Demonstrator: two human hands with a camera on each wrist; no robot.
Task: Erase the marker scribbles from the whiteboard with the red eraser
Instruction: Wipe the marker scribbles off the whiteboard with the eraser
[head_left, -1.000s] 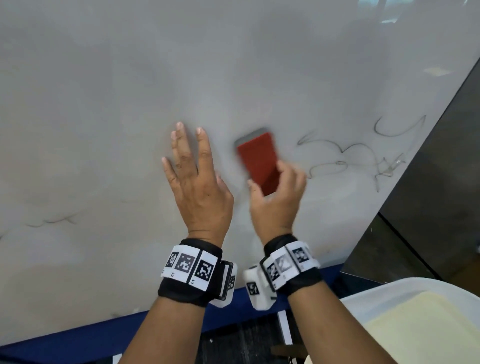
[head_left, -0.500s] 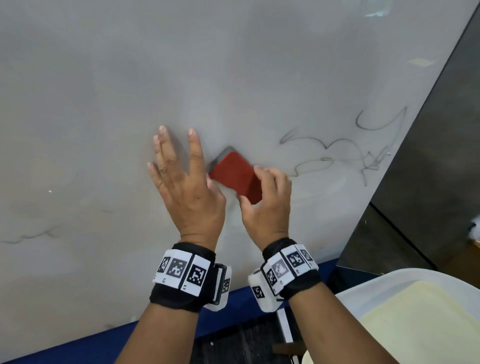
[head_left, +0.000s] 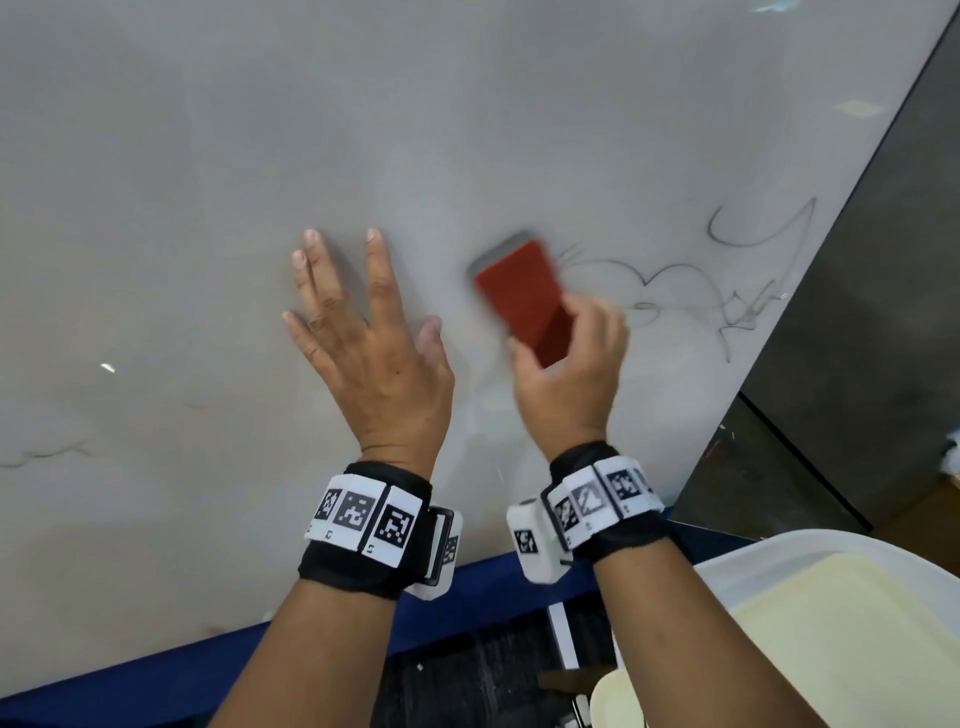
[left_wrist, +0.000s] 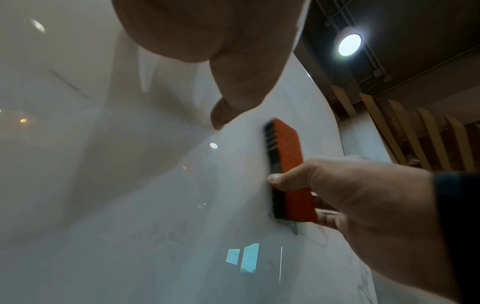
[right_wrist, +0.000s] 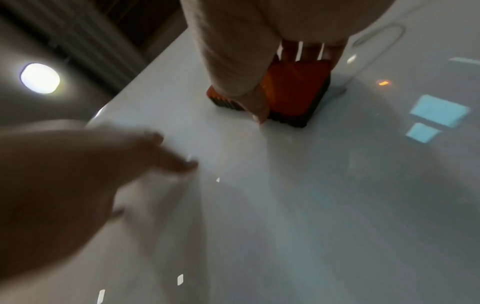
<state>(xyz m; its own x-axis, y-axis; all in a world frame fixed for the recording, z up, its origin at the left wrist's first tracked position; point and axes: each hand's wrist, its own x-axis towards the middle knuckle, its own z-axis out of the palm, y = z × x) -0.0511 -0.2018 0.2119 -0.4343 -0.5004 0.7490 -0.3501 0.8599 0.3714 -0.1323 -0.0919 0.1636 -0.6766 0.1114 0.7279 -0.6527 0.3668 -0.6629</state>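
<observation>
Head view: one red eraser (head_left: 524, 299) in the right hand's (head_left: 569, 387) grip, left hand (head_left: 371, 358) flat on one whiteboard (head_left: 208, 156).

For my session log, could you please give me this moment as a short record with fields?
surface: whiteboard, glossy
right hand: grips the lower end of the red eraser, felt side on the board
left hand: flat on the board, fingers spread, beside the eraser
marks left: marker scribbles to the right of the eraser; a faint line at far left
motion: eraser blurred
</observation>
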